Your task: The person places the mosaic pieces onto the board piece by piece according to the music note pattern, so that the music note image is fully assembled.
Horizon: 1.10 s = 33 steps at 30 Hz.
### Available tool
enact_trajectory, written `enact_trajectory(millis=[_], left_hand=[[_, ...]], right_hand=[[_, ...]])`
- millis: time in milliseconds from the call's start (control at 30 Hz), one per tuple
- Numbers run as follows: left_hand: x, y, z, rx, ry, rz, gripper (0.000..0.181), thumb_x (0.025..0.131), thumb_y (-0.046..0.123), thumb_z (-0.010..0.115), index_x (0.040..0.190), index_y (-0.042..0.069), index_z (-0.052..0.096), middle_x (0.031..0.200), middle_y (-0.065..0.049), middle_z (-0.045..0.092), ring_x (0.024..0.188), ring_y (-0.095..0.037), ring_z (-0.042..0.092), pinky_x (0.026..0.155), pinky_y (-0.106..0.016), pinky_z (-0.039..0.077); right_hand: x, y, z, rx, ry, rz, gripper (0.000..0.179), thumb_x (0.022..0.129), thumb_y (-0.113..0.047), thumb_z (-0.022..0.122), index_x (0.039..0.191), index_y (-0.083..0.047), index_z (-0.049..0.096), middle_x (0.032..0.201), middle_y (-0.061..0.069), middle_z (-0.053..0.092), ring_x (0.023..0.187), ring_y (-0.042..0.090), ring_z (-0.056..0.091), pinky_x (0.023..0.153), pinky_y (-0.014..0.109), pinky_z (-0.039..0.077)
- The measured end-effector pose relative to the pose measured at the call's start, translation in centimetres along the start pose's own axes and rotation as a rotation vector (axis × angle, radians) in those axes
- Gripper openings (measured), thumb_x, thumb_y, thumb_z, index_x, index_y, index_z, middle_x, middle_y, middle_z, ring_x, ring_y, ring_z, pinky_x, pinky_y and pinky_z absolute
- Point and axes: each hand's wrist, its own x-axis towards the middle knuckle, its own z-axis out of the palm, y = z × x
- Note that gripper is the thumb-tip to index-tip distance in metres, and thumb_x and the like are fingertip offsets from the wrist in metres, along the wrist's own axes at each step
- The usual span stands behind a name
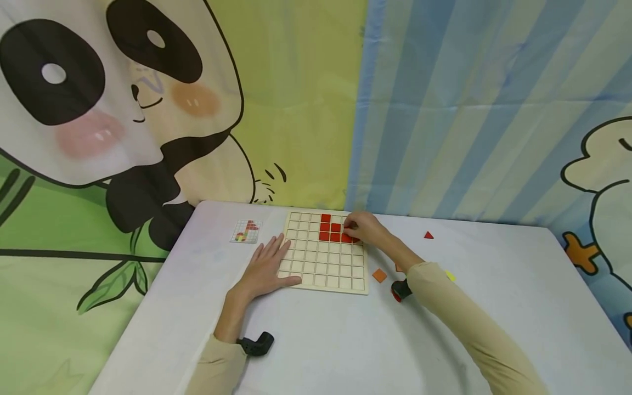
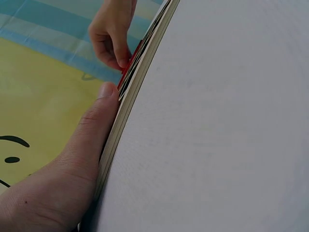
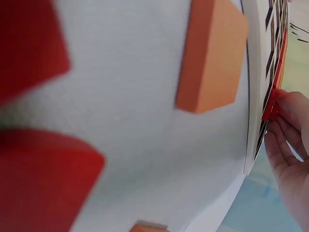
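Observation:
A pale wooden grid board (image 1: 321,270) lies on the white table, with several red square blocks (image 1: 324,236) set in cells of its upper part. My left hand (image 1: 265,267) rests along the board's left edge, fingers straight and thumb spread at the near edge. In the left wrist view its thumb (image 2: 91,123) lies against the board's side. At the board's right side, my right hand (image 1: 366,227) pinches a red block (image 3: 271,108) between thumb and fingers, down at the grid surface. Fingers partly hide that block in the head view.
A small card with a coloured grid pattern (image 1: 245,231) lies left of the board. To the right are an orange square block (image 1: 379,275), a red triangle block (image 1: 428,235) and a yellow piece (image 1: 450,275), partly behind the right sleeve. A printed curtain (image 1: 410,109) hangs behind the table.

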Motion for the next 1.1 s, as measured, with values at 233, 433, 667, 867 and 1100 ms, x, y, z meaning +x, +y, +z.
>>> enact_trajectory(millis=[233,433,667,867,1100], left_hand=[[-0.1,0.1,-0.1,-0.008,-0.008,0.0,0.109,0.085,0.069,0.07,0.165,0.01,0.024,0.175,-0.012,0.008,0.162,-0.035,0.008,0.13,-0.059,0.006],[0.0,0.0,0.1,-0.007,-0.017,-0.009,0.111,0.085,0.071,0.069,0.166,0.012,0.022,0.175,-0.01,0.007,0.162,-0.034,0.006,0.13,-0.059,0.004],[0.0,-0.1,-0.1,-0.009,-0.004,0.004,0.109,0.086,0.068,0.07,0.165,0.01,0.024,0.175,-0.011,0.008,0.162,-0.035,0.008,0.13,-0.059,0.006],[0.0,-0.1,-0.2,-0.003,-0.002,0.006,0.109,0.085,0.068,0.07,0.165,0.01,0.024,0.175,-0.012,0.008,0.162,-0.035,0.008,0.13,-0.059,0.006],[0.0,-0.1,0.0,-0.016,0.004,0.016,0.11,0.085,0.069,0.07,0.165,0.009,0.025,0.175,-0.013,0.01,0.162,-0.037,0.009,0.129,-0.061,0.007]], right_hand=[[0.3,-0.1,0.3,-0.022,0.001,-0.023,0.011,0.096,-0.014,0.073,0.099,-0.004,0.077,0.097,0.011,0.074,0.089,0.025,0.069,0.081,0.039,0.059],[0.5,-0.5,0.4,-0.033,-0.014,0.004,0.011,0.097,-0.014,0.073,0.1,-0.003,0.077,0.099,0.012,0.074,0.091,0.026,0.07,0.083,0.04,0.059],[0.3,-0.3,0.1,-0.008,-0.029,0.004,0.014,0.099,-0.011,0.07,0.102,0.0,0.078,0.102,0.014,0.073,0.094,0.03,0.07,0.085,0.041,0.06],[0.3,-0.3,-0.2,0.0,-0.05,-0.05,0.014,0.099,-0.004,0.066,0.103,0.001,0.079,0.105,0.017,0.072,0.098,0.033,0.07,0.086,0.043,0.061],[-0.4,-0.9,-0.6,-0.045,-0.039,-0.039,0.015,0.099,-0.003,0.066,0.106,0.001,0.078,0.108,0.016,0.07,0.099,0.032,0.068,0.085,0.041,0.06]])
